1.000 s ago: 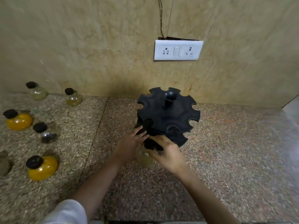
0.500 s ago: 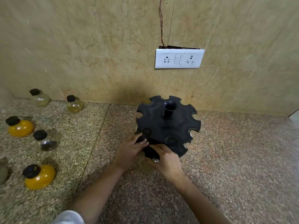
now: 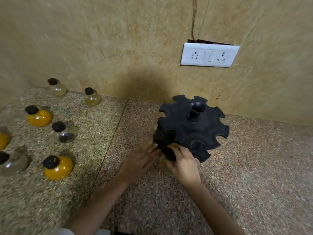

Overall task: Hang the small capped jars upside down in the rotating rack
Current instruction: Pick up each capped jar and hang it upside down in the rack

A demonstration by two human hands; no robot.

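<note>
The black rotating rack [image 3: 193, 128] stands on the counter near the wall, with open notches around its top disc. My right hand [image 3: 185, 164] is at the rack's front lower tier, closed around a pale jar [image 3: 164, 166] whose black cap sits up among the notches. Only the jar's glass bottom shows below my fingers. My left hand [image 3: 139, 161] lies just left of it with fingers stretched out, tips touching the rack's edge and holding nothing. Several capped jars stand upright on the left, among them a yellow jar [image 3: 58, 167] and a jar with dark contents [image 3: 65, 135].
More jars sit farther left and back: another yellow one [image 3: 39, 117], a pale one [image 3: 92, 99], a clear one [image 3: 58, 89]. A white switch and socket plate [image 3: 209, 55] is on the tiled wall behind the rack. The speckled stone counter [image 3: 254, 175] extends to the right.
My view has swung left, so the rack sits farther right in the frame. My left hand has eased back from the rack and flattened. My right hand stays on the jar at the lower tier.
</note>
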